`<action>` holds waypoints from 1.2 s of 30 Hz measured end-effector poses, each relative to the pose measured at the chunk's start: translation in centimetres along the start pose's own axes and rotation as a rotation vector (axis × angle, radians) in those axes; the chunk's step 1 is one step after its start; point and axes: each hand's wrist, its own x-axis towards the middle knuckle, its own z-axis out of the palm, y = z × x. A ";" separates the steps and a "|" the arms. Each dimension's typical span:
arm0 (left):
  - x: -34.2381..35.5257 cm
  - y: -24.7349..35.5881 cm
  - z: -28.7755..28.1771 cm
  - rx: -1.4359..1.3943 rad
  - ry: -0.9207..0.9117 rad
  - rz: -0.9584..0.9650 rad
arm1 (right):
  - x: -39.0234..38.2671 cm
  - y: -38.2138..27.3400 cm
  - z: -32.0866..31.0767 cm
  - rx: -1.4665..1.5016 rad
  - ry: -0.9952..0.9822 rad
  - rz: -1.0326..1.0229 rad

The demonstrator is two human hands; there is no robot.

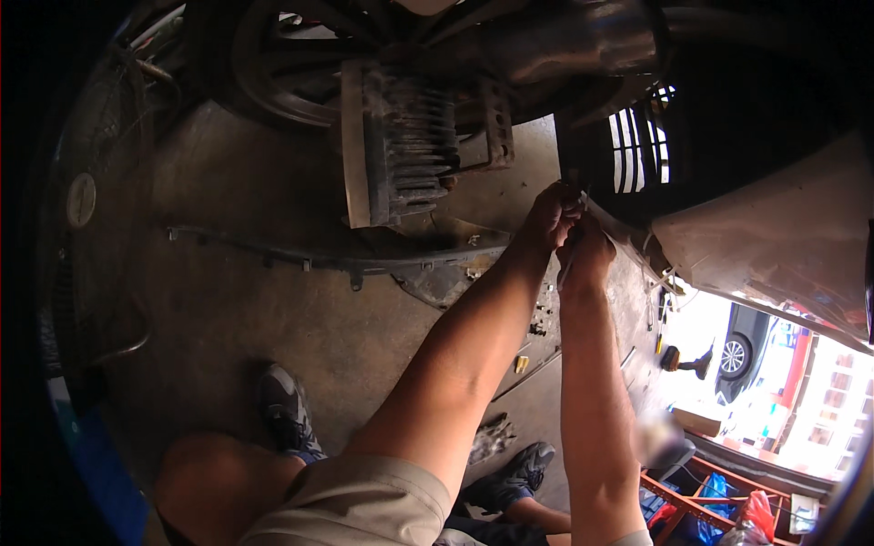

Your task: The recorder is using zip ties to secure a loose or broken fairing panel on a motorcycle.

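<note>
Bumper (756,227) has both hands (590,250) curled closed at its edge.

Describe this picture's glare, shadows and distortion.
Head view: harsh glare at right, around the dark car; head view: deep shadow over the wheel at top; head view: black, curved corners; head view: left hand and right hand lack fine detail.
</note>
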 end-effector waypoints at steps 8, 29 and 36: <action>-0.4 0.5 2.5 0.204 0.101 0.014 | 0.3 -0.3 -0.8 -0.025 -0.044 -0.003; 0.7 2.7 2.8 0.554 0.219 -0.201 | -0.8 1.4 -3.6 -0.284 -0.274 -0.085; 0.6 4.3 4.9 0.957 0.189 -0.317 | -0.9 2.2 -4.1 -0.665 -0.244 -0.679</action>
